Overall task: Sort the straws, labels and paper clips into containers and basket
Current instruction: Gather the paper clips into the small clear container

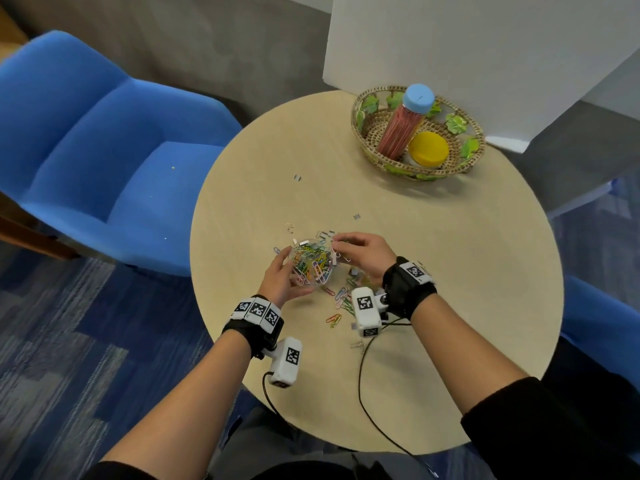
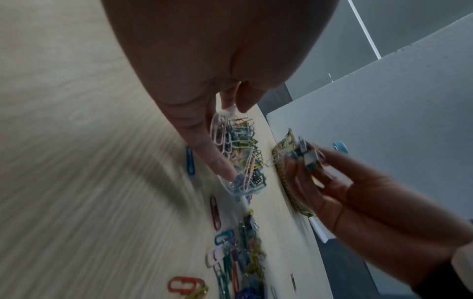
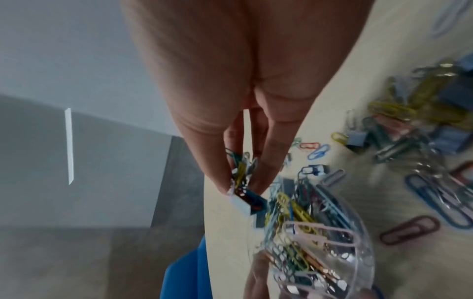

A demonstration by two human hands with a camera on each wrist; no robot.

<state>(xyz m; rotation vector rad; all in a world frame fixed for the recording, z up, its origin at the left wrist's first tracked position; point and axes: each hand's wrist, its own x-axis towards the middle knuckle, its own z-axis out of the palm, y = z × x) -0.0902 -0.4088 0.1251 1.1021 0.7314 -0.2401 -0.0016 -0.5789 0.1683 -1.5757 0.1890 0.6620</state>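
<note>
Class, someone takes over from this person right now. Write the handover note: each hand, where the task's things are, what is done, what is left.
Left hand: holds the clear container of paper clips, just off the table.
Right hand: pinches a small bunch of clips beside the container's rim.
Done: the wicker basket at the far edge already holds a blue-lidded jar of red sticks, probably the straws, and a yellow-lidded tub.
Left: drop in the pinched bunch, gather the loose clips near the right wrist and the few small strays farther out, then probably move the container to the basket.
</note>
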